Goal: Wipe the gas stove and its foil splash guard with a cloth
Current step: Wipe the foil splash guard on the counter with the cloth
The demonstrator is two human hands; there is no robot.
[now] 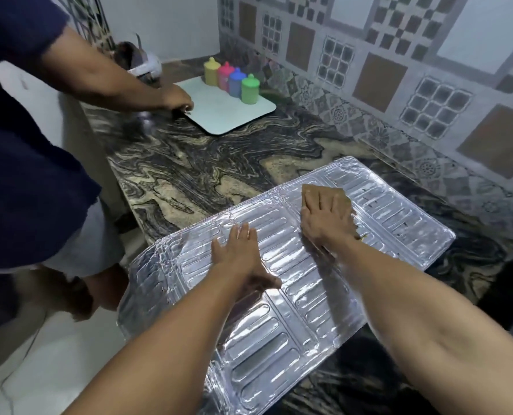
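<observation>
Brown cloth [324, 196] lies under the right hand [324, 218], just right of the frame's centre; the palm is flat and the fingers are spread a little over it, pressing it down rather than pinching it, which suits broad strokes across a ribbed sheet. The left hand [238, 253] rests nearby at centre frame, open and flat on bare foil, holding nothing; it is probably there to pin the light sheet so that it does not slide or buckle under the wiping.

Both hands bear on the foil splash guard [279, 339], which is laid flat on the dark marbled counter [189, 163] and runs from the lower centre up toward the middle right. One corner at lower left juts past the counter's edge, so firm pressure there could tip or crease it. No gas stove shows in this view; that part of the job appears still to be done.

At the upper left, a second person in a dark sleeve reaches toward a white tray [219, 118] that holds four coloured bottles [232, 80], well apart from the foil.
</observation>
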